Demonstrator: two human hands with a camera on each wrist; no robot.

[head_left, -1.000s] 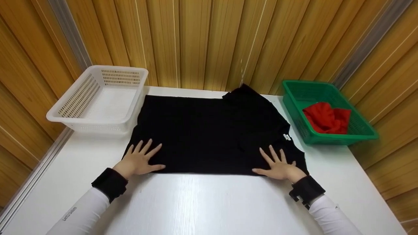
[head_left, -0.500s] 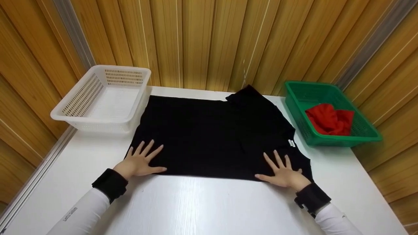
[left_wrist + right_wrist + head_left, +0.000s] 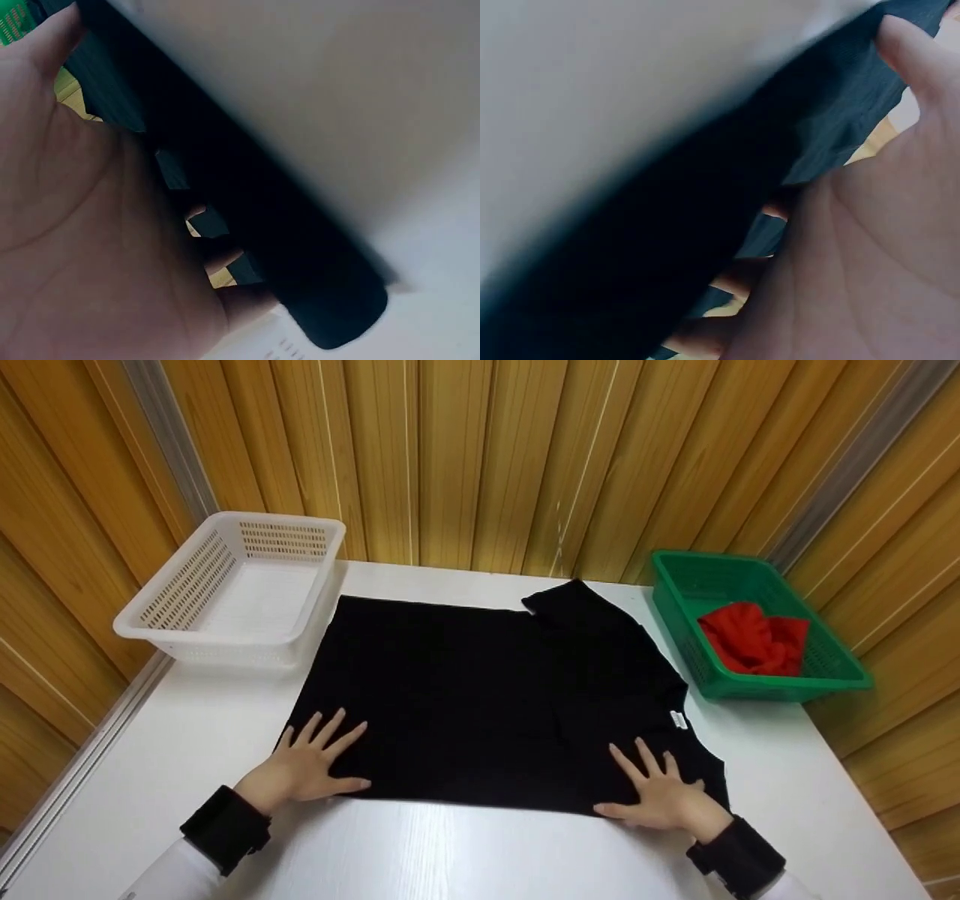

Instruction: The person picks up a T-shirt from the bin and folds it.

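Observation:
A black T-shirt [image 3: 457, 697] lies flat on the white table, its hem to the left and its neckline with a white label [image 3: 678, 720] to the right. One short sleeve points toward the back wall. My left hand [image 3: 307, 765] presses on the near hem corner with fingers spread. On the near shoulder end, my right hand [image 3: 664, 799] rests with its fingers spread as well. In the left wrist view, the left palm [image 3: 90, 247] shows beside the dark cloth; the right wrist view shows the right palm [image 3: 855, 277] likewise.
A white perforated basket [image 3: 225, 639] stands at the back left, close to the shirt's hem. At the back right is a green basket [image 3: 787, 684] with a red cloth [image 3: 754, 637] in it. Wood-patterned walls [image 3: 450, 465] enclose the white table [image 3: 427, 855].
Both hands have slid toward the person, and the shirt has come along with them, away from the back wall. The fingers stay spread on the cloth.

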